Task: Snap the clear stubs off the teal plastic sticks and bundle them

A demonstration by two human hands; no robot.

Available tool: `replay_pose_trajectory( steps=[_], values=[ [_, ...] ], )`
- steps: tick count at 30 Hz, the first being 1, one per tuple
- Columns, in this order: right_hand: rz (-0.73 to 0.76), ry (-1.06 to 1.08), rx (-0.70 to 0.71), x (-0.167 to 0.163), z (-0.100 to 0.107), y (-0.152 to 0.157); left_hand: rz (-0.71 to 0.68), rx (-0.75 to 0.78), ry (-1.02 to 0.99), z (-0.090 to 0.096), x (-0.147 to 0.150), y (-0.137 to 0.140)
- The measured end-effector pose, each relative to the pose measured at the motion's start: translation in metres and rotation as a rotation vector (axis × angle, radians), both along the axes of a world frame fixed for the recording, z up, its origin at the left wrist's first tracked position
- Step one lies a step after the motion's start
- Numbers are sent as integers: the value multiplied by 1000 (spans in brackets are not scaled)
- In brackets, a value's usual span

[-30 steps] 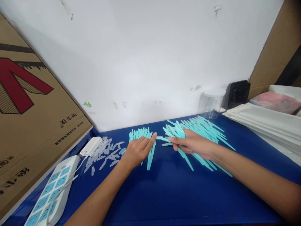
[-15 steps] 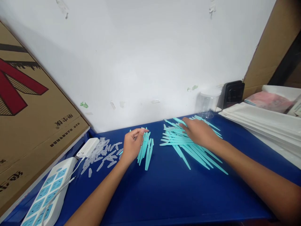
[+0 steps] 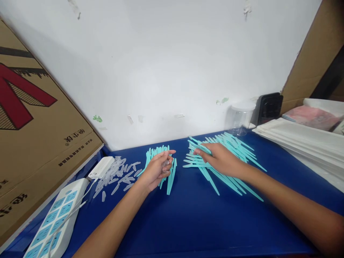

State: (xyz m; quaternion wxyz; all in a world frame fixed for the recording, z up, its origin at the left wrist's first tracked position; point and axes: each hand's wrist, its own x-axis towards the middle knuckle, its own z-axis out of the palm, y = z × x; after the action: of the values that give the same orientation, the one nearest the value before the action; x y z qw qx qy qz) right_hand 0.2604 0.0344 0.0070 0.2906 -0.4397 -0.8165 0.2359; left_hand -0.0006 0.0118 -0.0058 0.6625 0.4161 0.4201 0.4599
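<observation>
My left hand (image 3: 158, 168) is closed, its index finger stretched to the right, with what looks like a small clear cap (image 3: 164, 163) in the curled fingers. It hovers over a smaller group of turquoise eyebrow razors (image 3: 171, 179), partly covering them. My right hand (image 3: 219, 157) pinches a turquoise eyebrow razor (image 3: 200, 145) between thumb and fingers, its thin end pointing up and left. Beneath that hand spreads a larger pile of turquoise eyebrow razors (image 3: 228, 181). Loose clear caps (image 3: 115, 172) lie scattered left of my left hand.
A white power strip (image 3: 57, 218) with cords and a white adapter (image 3: 100, 167) sit at the left of the blue table (image 3: 172, 229), beside a cardboard box (image 3: 40, 107). At the back right stand a clear jar (image 3: 240, 118), a black tray (image 3: 270, 109) and stacked white sheets (image 3: 298, 143).
My right hand has drawn back slightly left and down, lifting a razor from the pile. My left hand has turned and moved slightly right, uncovering more of the smaller razor group.
</observation>
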Motion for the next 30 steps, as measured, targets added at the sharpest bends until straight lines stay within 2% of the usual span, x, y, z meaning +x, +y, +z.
replay_pose_trajectory(
  steps=[9, 16, 21, 25, 30],
  values=[
    [32, -27, -6, -4, -7, -5, -81, -96, -77, 9, 3, -5],
    [19, -33, -2, -5, -6, -4, -104, -58, -24, 9, 5, -7],
    [115, 55, -128, -7, 1, -11, -127, -32, -53, 9, 7, -9],
    [244, 86, -285, -8, 5, -21, -71, -30, -40, 9, 9, -10],
    [313, 75, -322, -12, 7, -26, 9, -36, -37, 6, 14, -11]
  ],
)
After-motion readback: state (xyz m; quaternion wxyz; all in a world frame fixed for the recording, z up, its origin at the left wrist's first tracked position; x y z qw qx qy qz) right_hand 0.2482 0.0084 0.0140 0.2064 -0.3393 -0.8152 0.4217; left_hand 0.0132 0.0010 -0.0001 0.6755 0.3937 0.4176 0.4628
